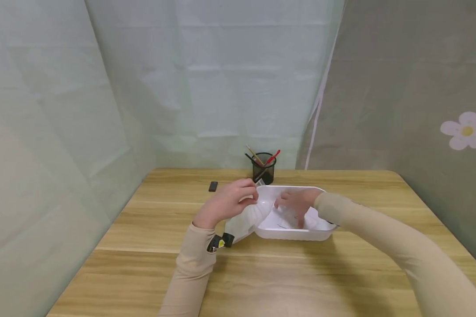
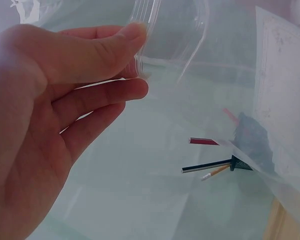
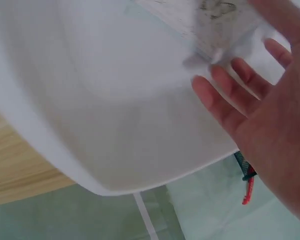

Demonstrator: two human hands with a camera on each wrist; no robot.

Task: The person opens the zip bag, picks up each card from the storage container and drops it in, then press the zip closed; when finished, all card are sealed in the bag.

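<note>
**Thin plastic bag at a white tray: light, floppy, slick**

Wooden table [image 1: 262,281] w/ pale curtain walls round it. Left hand [image 1: 226,203] pinches the edge of a clear plastic bag [image 2: 172,35] between thumb and forefinger [image 2: 110,92]; other fingers loosely curled below, not on it. Bag hangs over the left rim of the white tray [image 1: 293,233], which sits mid-table. Right hand [image 1: 297,204] is inside the tray, fingers [image 3: 230,100] spread and fairly straight, tips against a sheet of paper [image 3: 215,20] lying there.

Judgement: bag is v. light, soft, no stiffness, prob. slippery, so grip at the ridged mouth edge, as now. Tray looks thin, light, may slide or flex; hold by rim. Pen cup [image 1: 263,167] just behind tray; small black item [image 1: 213,186] to its left.
</note>
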